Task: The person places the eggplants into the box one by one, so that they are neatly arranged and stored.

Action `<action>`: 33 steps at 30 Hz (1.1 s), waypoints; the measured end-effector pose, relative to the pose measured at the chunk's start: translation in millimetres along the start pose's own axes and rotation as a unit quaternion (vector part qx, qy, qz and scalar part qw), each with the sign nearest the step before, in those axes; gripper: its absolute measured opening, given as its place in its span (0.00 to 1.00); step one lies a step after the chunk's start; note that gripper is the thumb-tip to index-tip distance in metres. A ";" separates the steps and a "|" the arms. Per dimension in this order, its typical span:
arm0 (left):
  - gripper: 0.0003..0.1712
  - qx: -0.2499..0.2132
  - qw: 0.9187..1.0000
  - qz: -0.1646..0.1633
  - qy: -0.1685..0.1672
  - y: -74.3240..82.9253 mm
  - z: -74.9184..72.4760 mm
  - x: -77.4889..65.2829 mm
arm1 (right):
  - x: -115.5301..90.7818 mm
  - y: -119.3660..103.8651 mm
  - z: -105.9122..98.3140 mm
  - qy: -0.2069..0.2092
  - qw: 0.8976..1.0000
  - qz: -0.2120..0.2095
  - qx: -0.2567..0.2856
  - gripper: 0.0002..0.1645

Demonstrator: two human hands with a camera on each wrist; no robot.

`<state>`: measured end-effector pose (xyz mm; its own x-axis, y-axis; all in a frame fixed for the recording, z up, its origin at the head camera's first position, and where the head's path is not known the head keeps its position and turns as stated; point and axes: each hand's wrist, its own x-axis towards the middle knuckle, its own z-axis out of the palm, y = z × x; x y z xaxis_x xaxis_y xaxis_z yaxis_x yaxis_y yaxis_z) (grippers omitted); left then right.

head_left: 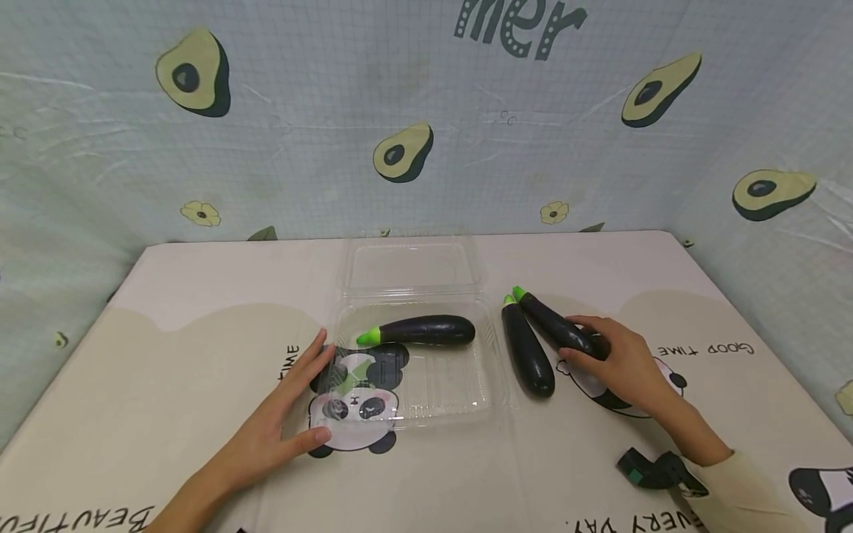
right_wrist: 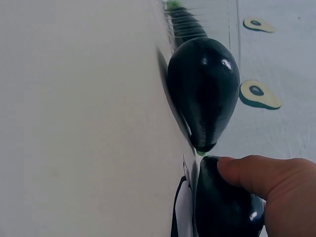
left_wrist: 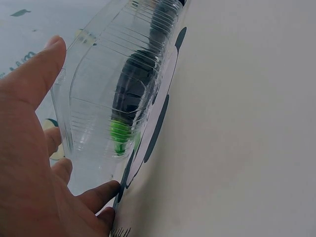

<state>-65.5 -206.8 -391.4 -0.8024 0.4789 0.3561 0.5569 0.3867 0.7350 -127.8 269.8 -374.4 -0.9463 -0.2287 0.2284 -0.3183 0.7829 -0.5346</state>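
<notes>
A clear plastic container [head_left: 460, 403] sits mid-table, its hinged lid [head_left: 413, 268] folded back toward the wall. Inside lies one dark eggplant [head_left: 429, 330], its green stem end pointing left. My left hand [head_left: 280, 426] is at the container's left side, fingers and thumb spread along its edge. To the right of the container, two more eggplants have their green ends close together. My right hand [head_left: 623, 370] grips the thick end of the farther eggplant [head_left: 549, 318] between thumb and fingers. The nearer eggplant [head_left: 528, 355] lies between that one and the container.
A small black device with a green patch [head_left: 653, 470] is at the right wrist. The pale tablecloth [head_left: 166, 385] carries printed pandas and lettering. Behind the table's far edge hangs a sheet [head_left: 300, 163] with printed avocados.
</notes>
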 end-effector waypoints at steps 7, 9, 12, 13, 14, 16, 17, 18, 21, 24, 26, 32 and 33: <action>0.51 0.001 1.000 0.003 0.000 0.9 -0.7 -0.3 | 0.0 -1.3 -5.4 0.019 1.000 -0.014 -0.002 0.31; 0.51 0.002 1.000 0.008 0.000 1.1 -1.1 0.0 | 0.0 -2.6 -8.1 0.025 1.000 -0.013 0.005 0.31; 0.51 0.002 1.000 0.008 -0.002 1.4 -2.0 -0.2 | 0.4 -5.7 -11.3 0.032 0.999 -0.014 0.009 0.31; 0.51 0.001 1.000 0.008 -0.001 1.5 -2.4 -0.3 | 0.6 -7.1 -12.1 0.034 0.999 -0.015 0.011 0.31; 0.51 0.002 1.000 0.010 0.000 1.4 -2.7 -0.3 | 0.8 -8.6 -12.8 0.034 0.999 -0.018 0.013 0.31; 0.51 -0.001 1.000 0.010 0.001 1.4 -2.9 -0.5 | 1.5 -11.4 -14.0 0.037 0.999 -0.025 0.012 0.32; 0.51 -0.003 1.000 0.010 0.001 1.3 -2.8 -0.7 | 2.0 -13.0 -14.5 0.038 0.999 -0.029 0.011 0.32; 0.51 -0.006 1.000 0.011 0.002 1.3 -2.7 -0.7 | 2.7 -14.8 -15.1 0.040 0.999 -0.034 0.010 0.32; 0.50 -0.010 1.000 0.019 0.005 1.1 -2.1 -0.5 | 6.3 -20.2 -16.9 0.052 0.997 -0.055 0.003 0.32; 0.50 -0.011 1.000 0.021 0.007 1.0 -1.9 -0.5 | 10.5 -26.2 -18.4 0.062 0.995 -0.077 -0.001 0.32; 0.50 -0.010 1.000 0.018 0.007 1.0 -1.4 -0.7 | 13.0 -30.1 -19.2 0.065 0.994 -0.087 -0.002 0.32; 0.51 -0.004 1.000 0.000 -0.002 1.3 -0.6 0.2 | 18.8 -40.1 -20.0 0.067 0.992 -0.107 0.008 0.33; 0.51 -0.003 1.000 -0.002 -0.004 1.3 -0.7 0.5 | 19.9 -41.4 -20.0 0.067 0.991 -0.113 0.010 0.33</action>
<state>-65.3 -206.6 -389.8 -0.8029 0.4834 0.3489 0.5525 0.3836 0.7400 -132.3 244.5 -331.4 -0.8357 -0.3163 0.4489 -0.5228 0.7084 -0.4741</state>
